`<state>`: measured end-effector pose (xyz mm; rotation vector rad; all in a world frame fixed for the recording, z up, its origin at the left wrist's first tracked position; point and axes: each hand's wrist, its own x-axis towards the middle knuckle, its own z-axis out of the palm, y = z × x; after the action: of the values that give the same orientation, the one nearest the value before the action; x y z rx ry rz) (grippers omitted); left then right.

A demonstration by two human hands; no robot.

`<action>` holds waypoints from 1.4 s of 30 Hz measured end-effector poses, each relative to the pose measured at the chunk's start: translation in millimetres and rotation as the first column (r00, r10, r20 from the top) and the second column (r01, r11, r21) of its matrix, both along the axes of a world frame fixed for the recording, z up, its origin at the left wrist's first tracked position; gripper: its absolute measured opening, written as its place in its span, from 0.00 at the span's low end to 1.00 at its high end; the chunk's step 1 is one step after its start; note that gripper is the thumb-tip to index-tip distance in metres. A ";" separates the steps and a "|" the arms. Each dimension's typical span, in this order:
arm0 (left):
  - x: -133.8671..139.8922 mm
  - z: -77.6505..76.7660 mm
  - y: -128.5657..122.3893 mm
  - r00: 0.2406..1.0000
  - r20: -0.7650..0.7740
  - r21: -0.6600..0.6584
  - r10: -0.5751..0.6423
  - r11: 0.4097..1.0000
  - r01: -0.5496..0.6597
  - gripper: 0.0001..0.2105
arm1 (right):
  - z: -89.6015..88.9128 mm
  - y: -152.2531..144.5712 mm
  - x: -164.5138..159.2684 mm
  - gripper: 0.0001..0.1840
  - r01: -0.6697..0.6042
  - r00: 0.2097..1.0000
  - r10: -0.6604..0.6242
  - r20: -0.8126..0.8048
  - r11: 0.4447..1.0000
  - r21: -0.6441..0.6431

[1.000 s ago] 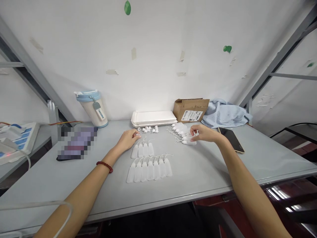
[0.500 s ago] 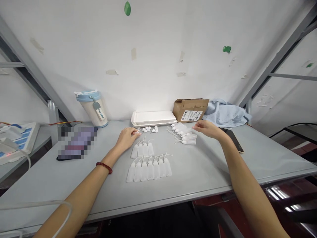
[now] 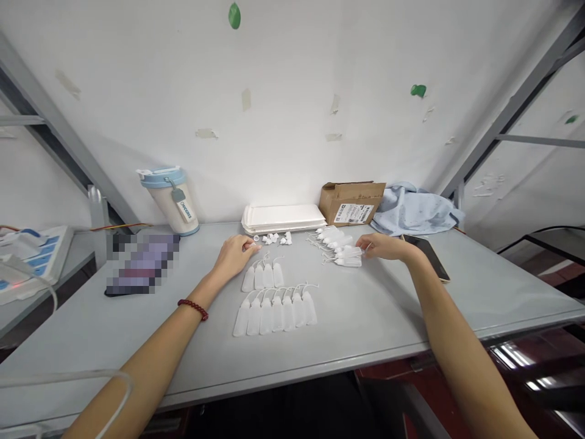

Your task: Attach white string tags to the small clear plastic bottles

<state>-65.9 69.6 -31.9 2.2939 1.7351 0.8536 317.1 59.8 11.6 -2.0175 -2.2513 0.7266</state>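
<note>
My left hand (image 3: 234, 253) is closed in a pinch with a small white piece (image 3: 254, 244) at its fingertips. Close by lie loose white cap-like pieces (image 3: 270, 238) and a small white ring (image 3: 256, 238). In front of that hand is a short row of translucent squeeze bottles (image 3: 259, 277) with thin strings; a longer row (image 3: 276, 314) lies nearer the table's front. At the right end of a heap of similar bottles (image 3: 337, 245), my right hand (image 3: 382, 246) has its fingers drawn together. A thin white loop shows at its fingertips, but what they grip is partly hidden.
White stacked trays (image 3: 283, 216) and a cardboard box (image 3: 351, 202) stand against the wall, beside a light blue cloth (image 3: 415, 208). A phone (image 3: 427, 256) lies at right. A tumbler (image 3: 171, 201), a blurred-out flat object (image 3: 144, 265) and a power strip (image 3: 41, 262) are at left.
My right hand has come down and slightly toward me, onto the right ends of the heaped bottles. My left hand and the two bottle rows have not visibly moved.
</note>
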 end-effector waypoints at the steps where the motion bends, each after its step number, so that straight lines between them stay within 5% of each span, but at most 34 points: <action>1: -0.1 -0.2 0.1 1.000 -0.001 0.002 0.000 1.000 0.000 0.14 | -1.4 1.0 -0.9 0.16 -0.007 1.000 0.007 0.021 1.000 0.005; 7: -0.3 -0.1 0.0 1.000 0.010 0.006 -0.006 1.000 0.006 0.14 | -3.3 2.8 0.5 0.14 -0.018 0.999 0.016 0.043 0.998 0.053; 20: 0.0 -1.2 0.4 1.000 0.013 -0.004 0.001 1.000 0.000 0.14 | -0.1 -0.7 -4.9 0.11 -0.055 0.977 0.084 -0.197 0.988 0.146; 32: 0.4 -0.3 -0.3 0.999 0.045 0.008 0.004 1.000 -0.004 0.15 | 2.2 -3.0 -7.6 0.16 0.115 0.972 -0.093 -0.215 0.989 0.091; 42: 1.6 0.8 -1.0 0.999 0.042 -0.002 0.004 1.000 -0.004 0.15 | 4.8 -6.5 -13.9 0.20 0.097 0.967 -0.074 -0.245 0.992 0.082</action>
<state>-64.3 68.7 -31.1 2.2558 1.7228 0.8941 303.2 53.2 16.4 -1.8579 -2.0117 0.7954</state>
